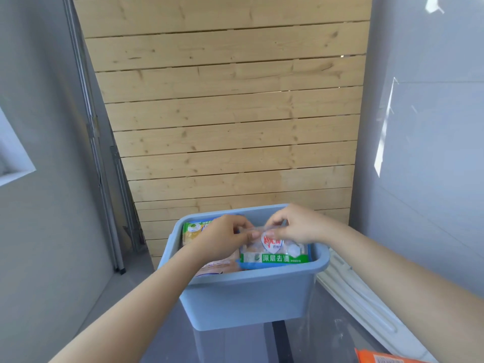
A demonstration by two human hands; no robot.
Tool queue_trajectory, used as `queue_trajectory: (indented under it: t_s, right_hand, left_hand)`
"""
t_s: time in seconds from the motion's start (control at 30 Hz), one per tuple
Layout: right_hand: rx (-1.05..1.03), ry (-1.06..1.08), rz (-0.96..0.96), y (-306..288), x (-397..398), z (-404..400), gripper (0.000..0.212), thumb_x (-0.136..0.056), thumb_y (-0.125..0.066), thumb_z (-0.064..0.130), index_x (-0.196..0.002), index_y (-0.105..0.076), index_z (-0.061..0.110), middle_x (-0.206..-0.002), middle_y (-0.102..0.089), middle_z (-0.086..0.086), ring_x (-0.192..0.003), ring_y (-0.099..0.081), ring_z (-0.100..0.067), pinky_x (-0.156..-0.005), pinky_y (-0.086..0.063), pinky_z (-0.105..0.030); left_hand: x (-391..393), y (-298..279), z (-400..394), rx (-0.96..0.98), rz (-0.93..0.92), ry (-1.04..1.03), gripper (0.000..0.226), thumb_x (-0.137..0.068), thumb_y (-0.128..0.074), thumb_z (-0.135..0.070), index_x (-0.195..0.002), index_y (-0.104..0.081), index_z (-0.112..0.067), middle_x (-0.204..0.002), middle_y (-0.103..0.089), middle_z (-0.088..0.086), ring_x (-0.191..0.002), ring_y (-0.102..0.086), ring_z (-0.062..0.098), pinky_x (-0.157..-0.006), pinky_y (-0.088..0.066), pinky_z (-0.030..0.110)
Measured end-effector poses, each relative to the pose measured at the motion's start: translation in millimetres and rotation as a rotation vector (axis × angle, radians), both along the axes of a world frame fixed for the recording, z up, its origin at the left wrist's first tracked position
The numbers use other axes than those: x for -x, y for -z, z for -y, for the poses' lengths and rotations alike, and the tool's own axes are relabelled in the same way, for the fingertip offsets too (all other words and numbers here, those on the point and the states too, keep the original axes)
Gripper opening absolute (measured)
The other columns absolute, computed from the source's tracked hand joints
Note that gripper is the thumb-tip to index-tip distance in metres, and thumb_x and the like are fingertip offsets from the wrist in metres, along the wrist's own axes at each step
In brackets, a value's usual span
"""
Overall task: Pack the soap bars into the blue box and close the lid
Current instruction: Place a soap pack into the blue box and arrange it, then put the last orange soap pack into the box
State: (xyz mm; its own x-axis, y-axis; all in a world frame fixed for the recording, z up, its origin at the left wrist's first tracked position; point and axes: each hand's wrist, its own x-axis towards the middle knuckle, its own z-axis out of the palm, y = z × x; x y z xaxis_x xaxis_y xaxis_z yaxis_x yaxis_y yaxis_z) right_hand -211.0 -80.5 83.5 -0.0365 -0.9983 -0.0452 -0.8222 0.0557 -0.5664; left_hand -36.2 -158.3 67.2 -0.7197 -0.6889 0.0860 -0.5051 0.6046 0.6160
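A soap bar [275, 248] is being pinched by the left hand [225, 235] and right hand [293, 226] inside the blue box [248, 297], and is probably to be seated next, before lidding.

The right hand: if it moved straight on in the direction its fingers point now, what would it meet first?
The right hand points left along the top edge of the soap packet it pinches. It would probably meet the left hand first, on the same edge; their fingertips look nearly touching.

Soap pack [275, 251] green band reads "深层去渍".
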Motion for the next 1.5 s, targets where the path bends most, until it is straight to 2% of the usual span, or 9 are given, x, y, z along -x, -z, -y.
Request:
queue_trajectory:
  t_s: [0.23, 0.33, 0.43, 0.53, 0.63, 0.8, 0.97, 1.07, 1.5]
  right_hand:
    - [-0.018, 0.064, -0.159, 22.6, 0.2, 3.5, 0.028, -0.084, -0.063, 0.034, -0.111, -0.068, 0.027, -0.107, -0.068, 0.008, -0.096, -0.054, -0.007, -0.079, -0.041, -0.021]
    - [0.082, 0.096, -0.141, 21.1, 4.4, 0.5, 0.019, -0.083, -0.065, 0.026, -0.101, -0.071, 0.028, -0.091, -0.068, 0.013, -0.07, -0.051, 0.005, -0.058, -0.036, -0.008]
    - [-0.038, 0.075, -0.153, 21.6, 4.9, -4.5, 0.018, -0.082, -0.065, 0.024, -0.098, -0.072, 0.029, -0.073, -0.07, 0.012, -0.045, -0.053, 0.005, -0.043, -0.033, -0.009]
    - [-0.129, 0.046, -0.25, 20.9, 2.4, -4.9, 0.024, -0.084, -0.062, 0.026, -0.106, -0.07, 0.031, -0.089, -0.074, -0.001, -0.065, -0.054, -0.003, -0.052, -0.033, -0.016]
    - [-0.161, 0.024, -0.293, 15.1, -0.5, -8.9, 0.028, -0.087, -0.057, 0.023, -0.113, -0.067, 0.03, -0.089, -0.069, 0.007, -0.082, -0.051, -0.009, -0.059, -0.036, -0.018]
    - [0.044, 0.14, -0.091, 13.8, -1.6, -37.5, 0.027, -0.089, -0.055, 0.019, -0.112, -0.068, 0.025, -0.113, -0.068, 0.006, -0.098, -0.06, -0.012, -0.082, -0.046, -0.024]
    - [0.337, 0.24, 0.111, 18.7, -8.5, -87.6, 0.022, -0.088, -0.056, 0.017, -0.103, -0.072, 0.024, -0.097, -0.066, 0.013, -0.077, -0.056, 0.003, -0.067, -0.038, -0.003]
    - [0.391, 0.284, 0.135, 26.2, -11.5, -126.0, 0.021, -0.087, -0.059, 0.017, -0.098, -0.072, 0.029, -0.092, -0.064, 0.017, -0.08, -0.058, 0.0, -0.071, -0.041, -0.007]
    - [-0.202, 0.116, -0.104, 104.2, 36.6, -239.3, 0.063, -0.066, -0.073, 0.044, -0.125, -0.053, 0.04, -0.121, -0.052, 0.011, -0.113, -0.047, -0.008, -0.101, -0.039, -0.027]
  left_hand:
    - [9.0, 16.0, -10.9, 0.128, 0.159, -0.079, 0.028, -0.08, -0.064, -0.043, -0.1, -0.068, -0.023, -0.081, -0.064, -0.005, -0.07, -0.056, 0.014, -0.058, -0.04, 0.025]
    - [9.0, 19.3, -12.4, 0.084, 0.075, -0.099, 0.036, -0.073, -0.072, -0.04, -0.104, -0.068, -0.021, -0.1, -0.069, -0.006, -0.08, -0.06, 0.013, -0.072, -0.047, 0.027]
    - [11.2, 16.3, -13.9, 0.067, 0.124, -0.084, 0.03, -0.074, -0.072, -0.04, -0.097, -0.072, -0.019, -0.088, -0.072, -0.001, -0.083, -0.064, 0.018, -0.076, -0.05, 0.032]
    - [17.7, 8.4, -16.3, 0.107, 0.282, -0.077, 0.026, -0.08, -0.066, -0.041, -0.094, -0.073, -0.02, -0.053, -0.057, -0.004, -0.079, -0.066, 0.022, -0.072, -0.05, 0.03]
    - [19.2, 6.1, -17.0, 0.101, 0.33, -0.061, 0.027, -0.081, -0.065, -0.04, -0.099, -0.073, -0.022, -0.067, -0.066, -0.001, -0.086, -0.066, 0.023, -0.073, -0.048, 0.029]
    - [4.5, 3.7, -27.1, -0.069, 0.001, -0.208, 0.026, -0.082, -0.066, -0.038, -0.105, -0.07, -0.026, -0.081, -0.062, -0.01, -0.072, -0.053, 0.002, -0.062, -0.039, 0.019]
    - [-1.1, -5.1, -71.8, 0.044, -0.218, -0.193, 0.02, -0.081, -0.065, -0.046, -0.095, -0.069, -0.033, -0.072, -0.057, -0.018, -0.067, -0.053, -0.004, -0.053, -0.037, 0.012]
    - [1.8, 2.7, -112.2, 0.03, -0.309, -0.083, 0.011, -0.081, -0.066, -0.038, -0.089, -0.07, -0.031, -0.085, -0.063, -0.022, -0.075, -0.055, -0.008, -0.061, -0.036, 0.001]
    - [35.2, 114.8, -210.7, -0.319, -0.048, 0.161, 0.039, -0.086, -0.059, -0.035, -0.125, -0.056, -0.031, -0.123, -0.058, -0.006, -0.096, -0.056, -0.001, -0.087, -0.039, 0.013]
